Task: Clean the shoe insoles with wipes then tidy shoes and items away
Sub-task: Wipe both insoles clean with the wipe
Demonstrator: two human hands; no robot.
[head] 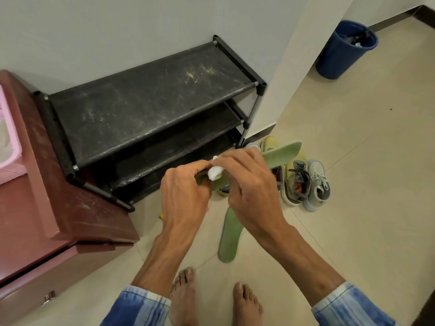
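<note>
Well, from my remote seat I count two insoles. One green insole (pixel 282 154) is held up in the air in front of the shoe rack (pixel 153 102), with its far end pointing up and to the right. The left hand (pixel 186 191) grips its near end with curled fingers. The right hand (pixel 249 184) pinches one bunched white wipe (pixel 215 172) against its upper face. The second insole (pixel 229 236) lies flat on the tiled floor (pixel 353 184), below the right wrist and just ahead of two bare feet (pixel 183 297).

Beyond the hands I see a cluster of sneakers on the floor beside the rack's right leg. I make out a yellow-and-grey sneaker (pixel 294 182) and a pale grey sneaker (pixel 317 184) side by side. Further toes show behind them, but the hands and the held insole cover the rest, so I cannot give a firm count.

The black rack has three dusty shelves. A reddish-brown cabinet (pixel 58 208) stands to its left, carrying a pink tray (pixel 9 149) cut off by the frame edge. One blue bin (pixel 341 50) stands far right by the wall, and I cannot make out its contents.
</note>
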